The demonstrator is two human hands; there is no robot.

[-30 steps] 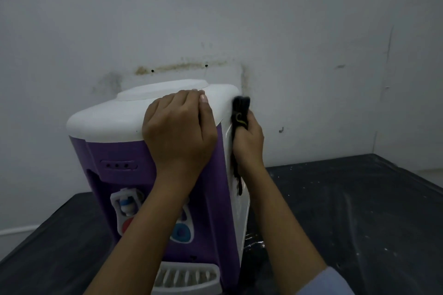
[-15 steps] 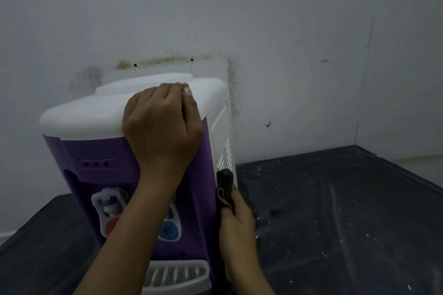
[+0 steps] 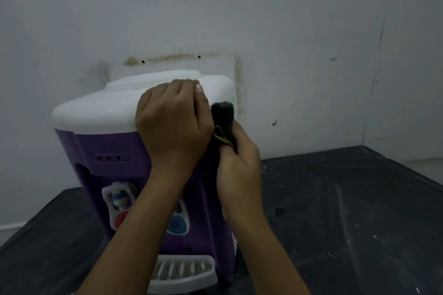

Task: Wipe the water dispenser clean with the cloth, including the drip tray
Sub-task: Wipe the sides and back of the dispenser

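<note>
A purple water dispenser (image 3: 115,148) with a white top stands on a dark table against the wall. My left hand (image 3: 172,124) rests on the front right of its white top, fingers laid flat over the edge. My right hand (image 3: 237,167) grips a dark cloth (image 3: 223,120) with a yellow edge and holds it against the upper right side of the dispenser. The white slotted drip tray (image 3: 182,270) juts out at the bottom front, below the red and blue taps. My arms hide part of the front.
The dark table (image 3: 347,211) is speckled with pale specks and stretches to the right. A stained white wall (image 3: 287,55) stands right behind the dispenser, with a corner at the right.
My right hand with the cloth went down the dispenser's right side and has come back up near the top. My left hand stayed on the white top.
</note>
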